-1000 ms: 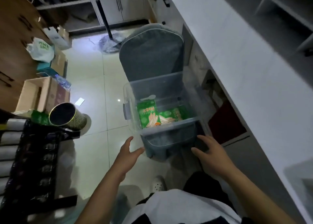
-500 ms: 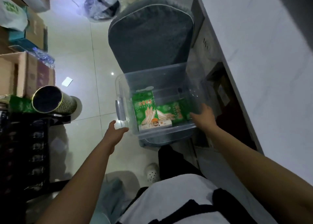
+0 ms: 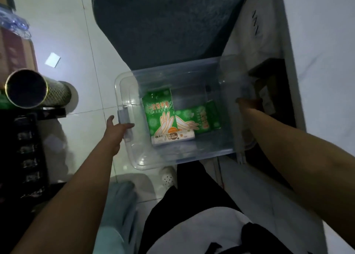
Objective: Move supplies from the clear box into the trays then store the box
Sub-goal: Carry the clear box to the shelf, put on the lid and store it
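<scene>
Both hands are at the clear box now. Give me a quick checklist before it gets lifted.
1. Left hand at the side latch of the clear box: ok, fingers touch it, though closure cannot be told.
2. Right hand on the opposite wall: cannot tell, it is seen blurred through the plastic.
3. Box lid off: ok, the top is open.
4. Contents settled: ok, two green glove packs and a white roll lie on the bottom.
5. Box emptied into trays: not ok, the supplies are inside.
6. Room on the sides: not ok, a tube sits close on the left and a cabinet close on the right.
</scene>
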